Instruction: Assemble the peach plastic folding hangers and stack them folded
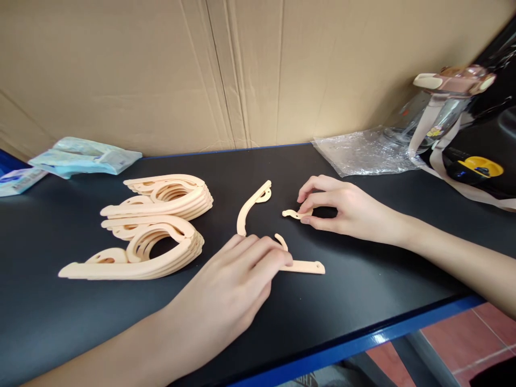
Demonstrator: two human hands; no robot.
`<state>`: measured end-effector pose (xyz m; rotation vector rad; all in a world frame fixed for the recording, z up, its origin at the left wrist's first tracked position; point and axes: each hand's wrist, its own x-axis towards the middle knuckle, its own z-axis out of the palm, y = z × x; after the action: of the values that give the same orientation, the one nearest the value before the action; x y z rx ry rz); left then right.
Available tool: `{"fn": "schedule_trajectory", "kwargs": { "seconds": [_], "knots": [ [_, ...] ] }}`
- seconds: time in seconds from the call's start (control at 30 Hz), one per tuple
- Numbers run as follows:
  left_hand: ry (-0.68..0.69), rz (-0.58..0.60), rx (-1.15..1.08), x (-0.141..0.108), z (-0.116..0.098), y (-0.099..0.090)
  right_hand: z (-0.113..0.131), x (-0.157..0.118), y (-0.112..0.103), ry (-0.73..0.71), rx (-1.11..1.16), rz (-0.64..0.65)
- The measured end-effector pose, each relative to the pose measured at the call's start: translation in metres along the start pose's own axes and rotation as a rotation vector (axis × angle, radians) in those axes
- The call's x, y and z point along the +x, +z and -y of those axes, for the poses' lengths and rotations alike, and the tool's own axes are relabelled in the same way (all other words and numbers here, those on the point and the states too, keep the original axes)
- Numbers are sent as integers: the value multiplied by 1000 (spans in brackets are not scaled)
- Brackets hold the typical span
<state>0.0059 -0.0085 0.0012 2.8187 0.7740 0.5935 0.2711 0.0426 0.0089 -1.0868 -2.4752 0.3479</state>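
Note:
My left hand [245, 274] is closed over cream plastic pieces on the black table; a straight bar [308, 266] with a hole at its end and a small curved hook [281, 241] stick out from under its fingers. Between thumb and fingers, my right hand [332, 207] pinches a small wavy cream piece [293, 214]. Just beyond my left fingertips lies a curved cream arm [250, 207] with a looped part at its upper end. Left of my hands, folded cream hangers are piled in two stacks, a rear one [189, 201] and a front one [177, 260].
Light blue packets [84, 156] lie at the back left. A clear plastic bag [363, 153] and a strapped transparent bottle [447, 107] are at the back right, near a yellow item [481, 166]. Cardboard [161, 75] stands behind the table [363, 290].

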Motion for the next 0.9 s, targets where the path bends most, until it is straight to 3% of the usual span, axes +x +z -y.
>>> {"fn": "schedule_trajectory", "kwargs": {
  "seconds": [0.23, 0.37, 0.57, 0.73, 0.9],
  "knots": [
    [-224, -86, 6, 4, 3, 2, 7, 1, -2, -2, 92, -43],
    [-256, -110, 23, 4, 3, 1, 10, 1, -3, 7, 122, -21],
    [-158, -36, -14, 3, 3, -1, 14, 0, -4, 91, 88, 16],
    [122, 99, -85, 0, 8, -1, 16, -2, -4, 83, 63, 33],
    [107, 101, -36, 2, 8, -2, 17, -3, -4, 82, -11, 72]
  ]
}}
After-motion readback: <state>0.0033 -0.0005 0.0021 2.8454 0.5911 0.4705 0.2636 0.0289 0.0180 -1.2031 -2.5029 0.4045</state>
